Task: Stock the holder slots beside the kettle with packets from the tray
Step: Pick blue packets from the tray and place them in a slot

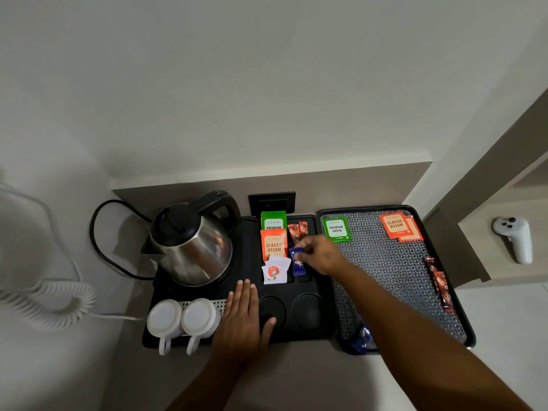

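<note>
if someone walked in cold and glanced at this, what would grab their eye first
Probably the right hand at the centre, pinching a blue packet over the holder slots, next to bright orange Classic Assam and green Premium packets already standing there. The shiny steel kettle sits just left of them. To the right, a patterned tray holds a few loose packets, while the left hand rests flat on the black base.
</note>
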Available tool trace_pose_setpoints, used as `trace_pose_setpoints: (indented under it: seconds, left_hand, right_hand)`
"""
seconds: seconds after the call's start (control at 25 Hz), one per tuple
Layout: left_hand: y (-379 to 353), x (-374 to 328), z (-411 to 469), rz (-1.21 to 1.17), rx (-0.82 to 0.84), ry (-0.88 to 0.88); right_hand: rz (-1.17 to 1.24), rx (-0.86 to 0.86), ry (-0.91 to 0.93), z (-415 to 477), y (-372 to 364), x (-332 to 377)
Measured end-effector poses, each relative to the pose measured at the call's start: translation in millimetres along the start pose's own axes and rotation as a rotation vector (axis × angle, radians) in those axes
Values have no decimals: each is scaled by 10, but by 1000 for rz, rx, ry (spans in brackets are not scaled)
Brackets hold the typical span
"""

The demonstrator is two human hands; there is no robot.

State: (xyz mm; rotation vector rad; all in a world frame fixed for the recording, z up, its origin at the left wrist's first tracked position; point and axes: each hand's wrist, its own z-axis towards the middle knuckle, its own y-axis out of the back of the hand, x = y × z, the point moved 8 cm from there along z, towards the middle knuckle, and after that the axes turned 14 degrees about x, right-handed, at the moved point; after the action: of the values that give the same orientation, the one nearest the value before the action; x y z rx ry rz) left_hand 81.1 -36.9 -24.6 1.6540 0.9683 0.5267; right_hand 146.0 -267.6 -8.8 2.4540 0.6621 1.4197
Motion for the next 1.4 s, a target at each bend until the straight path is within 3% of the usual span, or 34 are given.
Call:
trace_pose_setpoints:
  seconds: [0.12,0.28,0.56,0.64,0.72,0.8,0.88,0.96,1.08,1.28,1.4]
  left_hand:
    - [-3,-10,3,-10,-10,-6]
    - [-3,-2,14,-2,1,-4]
    - [9,-8,10,-7,0,0]
    - [11,-11,-4,-14,-4,-7]
    - [15,-18,-16,-19,-9,-14]
    - [14,-21,-15,-29,-12,-15]
    - [17,-27,-8,-30,-12,-18]
    - [19,-29,-7,-25,-11,-21]
    - [33,-36,-18,-16,-13,-21]
    - [45,-34,-19,-14,7,-1]
    - [34,-28,-16,-15,19,7]
  right_hand:
    - [-123,9,-18,43,-1,-48]
    - [-113,-66,-8,-13,120,-68]
    - [-189,26,2,-129,42,-69]
    - [-200,-39,-15,-236,142,-40]
    - [-156,-251,-117,-538,436,-161]
    - [-140,-390,-352,-1021,649,-562]
    - [-231,-300,-617,-1468,547,-998]
    - [-261,-120,-725,-1695,187,-1279]
    - [-159,-58,-691,-1670,-214,-1353]
    - [-271,-59,-557,-1436,-244,-1098]
    - [-1,-178,-487,-1386,27,-956]
